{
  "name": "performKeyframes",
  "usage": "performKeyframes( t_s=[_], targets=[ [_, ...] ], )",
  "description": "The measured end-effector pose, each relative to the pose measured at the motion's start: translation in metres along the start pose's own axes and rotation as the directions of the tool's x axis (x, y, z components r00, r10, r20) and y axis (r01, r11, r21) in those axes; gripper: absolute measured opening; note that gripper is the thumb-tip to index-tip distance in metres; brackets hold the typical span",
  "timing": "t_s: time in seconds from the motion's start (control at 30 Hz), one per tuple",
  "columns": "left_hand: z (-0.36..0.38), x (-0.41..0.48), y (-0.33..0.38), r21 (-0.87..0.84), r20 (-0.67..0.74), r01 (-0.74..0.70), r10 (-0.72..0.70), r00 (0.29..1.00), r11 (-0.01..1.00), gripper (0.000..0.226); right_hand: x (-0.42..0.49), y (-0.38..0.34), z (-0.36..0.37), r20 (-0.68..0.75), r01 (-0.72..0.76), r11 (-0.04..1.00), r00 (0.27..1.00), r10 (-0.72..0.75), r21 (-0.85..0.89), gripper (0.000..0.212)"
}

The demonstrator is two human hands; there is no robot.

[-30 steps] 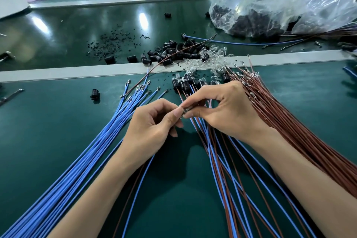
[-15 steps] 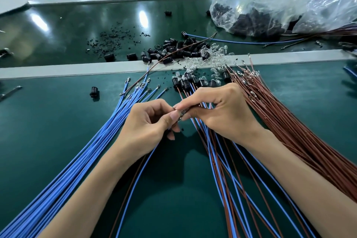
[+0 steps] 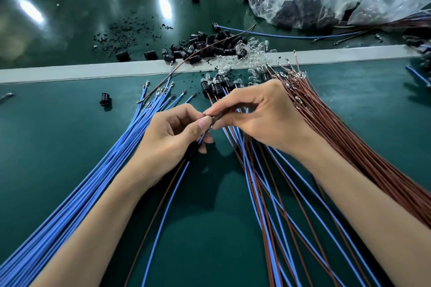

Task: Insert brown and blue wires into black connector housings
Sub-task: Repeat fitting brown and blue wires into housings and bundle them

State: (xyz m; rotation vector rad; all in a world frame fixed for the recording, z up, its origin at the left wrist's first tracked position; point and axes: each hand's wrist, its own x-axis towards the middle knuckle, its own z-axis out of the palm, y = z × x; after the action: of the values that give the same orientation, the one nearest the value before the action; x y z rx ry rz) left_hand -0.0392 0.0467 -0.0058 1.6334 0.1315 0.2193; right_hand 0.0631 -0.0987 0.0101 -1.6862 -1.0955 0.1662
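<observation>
Blue wires [image 3: 93,182] fan across the counter [image 3: 58,135] at left. The left hand [image 3: 170,140] pinches a wire pair [image 3: 166,216] (one blue, one brown). Its thumb meets the right hand [image 3: 263,116], which pinches a small dark part [image 3: 212,119], perhaps a housing. Brown wires [image 3: 349,135] lie at right.

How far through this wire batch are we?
Done: a small cluster of wired housings lies beyond the hands. In hand: left hand and right hand pinch one small piece. Left: the blue bundle, the brown bundle, many loose housings.
</observation>
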Motion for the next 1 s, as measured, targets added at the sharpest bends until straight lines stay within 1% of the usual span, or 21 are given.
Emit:
performKeyframes(
  t_s=[0.1,0.23,0.33,0.57,0.73,0.87,0.93,1.0],
  targets=[
    [0.001,0.001,-0.002,0.009,-0.003,-0.014,0.014,1.0,1.0,0.016,0.002,-0.001,-0.003,0.019,-0.045,0.999,0.999,0.045,0.019,0.022],
    [0.002,0.002,-0.003,0.062,-0.022,-0.044,0.046,0.999,0.997,0.016,0.002,0.0,-0.005,0.021,-0.087,0.996,0.996,0.087,0.032,0.022],
    [0.003,0.002,-0.002,0.097,-0.013,-0.029,0.031,0.999,0.995,0.016,0.002,0.001,-0.006,0.034,-0.091,0.995,0.995,0.089,0.043,0.022],
    [0.005,0.001,-0.001,0.086,-0.03,-0.015,0.018,0.999,0.996,0.017,0.0,0.005,-0.001,0.038,-0.096,0.99,0.995,0.093,0.1,0.022],
    [0.005,0.001,0.0,0.07,-0.034,-0.013,0.015,0.999,0.997,0.017,-0.001,0.007,0.004,-0.005,-0.047,0.996,0.999,0.048,0.078,0.018],
    [0.002,0.003,0.0,0.008,-0.028,-0.006,0.006,1.0,1.0,0.018,-0.001,0.007,0.009,-0.06,0.023,0.999,0.998,-0.021,0.034,0.021],
    [0.0,0.004,0.0,-0.028,-0.01,-0.008,0.007,1.0,1.0,0.021,0.001,0.005,0.008,-0.058,0.039,0.999,0.998,-0.039,0.008,0.025],
    [-0.004,0.006,-0.001,-0.031,0.03,-0.009,0.01,1.0,0.999,0.018,0.004,0.003,0.004,-0.01,0.06,0.998,0.998,-0.06,-0.024,0.026]
  ],
)
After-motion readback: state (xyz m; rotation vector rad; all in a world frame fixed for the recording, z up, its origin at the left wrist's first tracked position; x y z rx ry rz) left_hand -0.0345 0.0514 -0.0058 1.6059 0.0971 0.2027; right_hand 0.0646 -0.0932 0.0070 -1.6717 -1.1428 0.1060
